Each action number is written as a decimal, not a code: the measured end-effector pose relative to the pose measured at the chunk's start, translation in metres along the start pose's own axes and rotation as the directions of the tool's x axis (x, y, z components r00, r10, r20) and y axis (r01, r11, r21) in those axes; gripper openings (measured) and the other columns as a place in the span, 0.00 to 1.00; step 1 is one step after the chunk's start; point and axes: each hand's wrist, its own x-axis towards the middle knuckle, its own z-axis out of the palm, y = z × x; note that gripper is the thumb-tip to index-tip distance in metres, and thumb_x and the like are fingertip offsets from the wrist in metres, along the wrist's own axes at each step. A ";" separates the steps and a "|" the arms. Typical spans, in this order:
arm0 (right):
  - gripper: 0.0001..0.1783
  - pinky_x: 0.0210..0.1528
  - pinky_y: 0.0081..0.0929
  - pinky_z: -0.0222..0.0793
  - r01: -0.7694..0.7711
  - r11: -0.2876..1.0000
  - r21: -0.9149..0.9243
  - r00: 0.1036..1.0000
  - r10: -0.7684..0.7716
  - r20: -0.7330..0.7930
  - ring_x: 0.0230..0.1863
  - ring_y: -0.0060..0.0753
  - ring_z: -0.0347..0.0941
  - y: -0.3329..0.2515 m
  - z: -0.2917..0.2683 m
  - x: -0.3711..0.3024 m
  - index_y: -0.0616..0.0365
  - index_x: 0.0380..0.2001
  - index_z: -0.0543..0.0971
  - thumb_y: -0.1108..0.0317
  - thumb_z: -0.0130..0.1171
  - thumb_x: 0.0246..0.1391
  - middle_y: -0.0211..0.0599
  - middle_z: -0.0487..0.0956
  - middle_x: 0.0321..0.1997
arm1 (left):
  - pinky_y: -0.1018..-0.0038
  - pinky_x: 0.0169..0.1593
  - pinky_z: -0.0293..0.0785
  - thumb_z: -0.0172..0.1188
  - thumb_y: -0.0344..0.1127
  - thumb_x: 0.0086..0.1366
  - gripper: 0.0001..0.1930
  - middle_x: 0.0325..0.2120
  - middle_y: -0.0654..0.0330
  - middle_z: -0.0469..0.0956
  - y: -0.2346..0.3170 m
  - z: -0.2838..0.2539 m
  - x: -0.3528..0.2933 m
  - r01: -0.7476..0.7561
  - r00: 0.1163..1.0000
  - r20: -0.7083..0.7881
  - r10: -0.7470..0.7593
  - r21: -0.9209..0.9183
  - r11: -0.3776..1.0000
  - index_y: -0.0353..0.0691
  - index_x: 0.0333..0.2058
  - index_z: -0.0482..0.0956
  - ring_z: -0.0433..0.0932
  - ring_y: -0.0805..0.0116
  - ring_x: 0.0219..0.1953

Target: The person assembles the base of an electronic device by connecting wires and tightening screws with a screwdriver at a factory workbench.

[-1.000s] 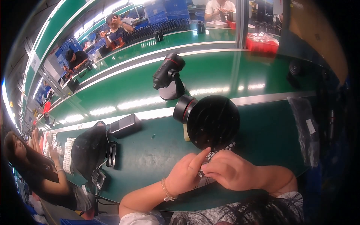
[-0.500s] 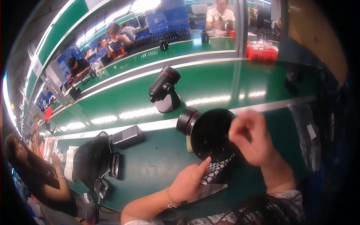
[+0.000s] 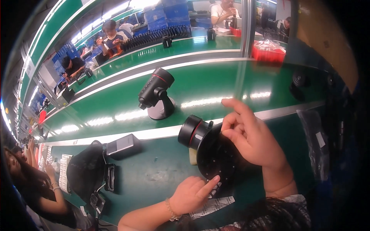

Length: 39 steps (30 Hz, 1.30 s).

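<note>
Head view: my right hand has lifted off the counter since a second ago, when both hands were bunched low over the strip at the front edge; now it sits on the upper right of the black disc, fingers curled, thumb and forefinger pinched close together. I cannot tell whether anything small is caught between them. My left hand has stayed low, loosely closed with the forefinger stretched out so its tip touches the disc's lower rim, gripping nothing. The disc lies on the counter just before me, and a black cylinder with a red ring touches its upper left edge. The patterned strip lies under my left hand, now uncovered. To my judgement the work has moved from the strip up onto the disc. Further left lie a grey box and a black pouch; beyond, a black camera on a stand rides the green belt.
</note>
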 end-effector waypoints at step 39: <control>0.33 0.34 0.11 0.62 0.070 0.997 0.017 0.995 -0.069 -0.075 0.29 0.15 0.65 0.007 0.009 -0.007 0.61 0.60 0.53 0.85 0.47 0.51 0.33 0.70 0.31 | 0.75 0.24 0.63 0.59 0.29 0.48 0.28 0.16 0.65 0.62 -0.001 0.004 0.002 -0.033 0.996 -0.070 0.045 0.171 0.985 0.40 0.51 0.69 0.65 0.69 0.19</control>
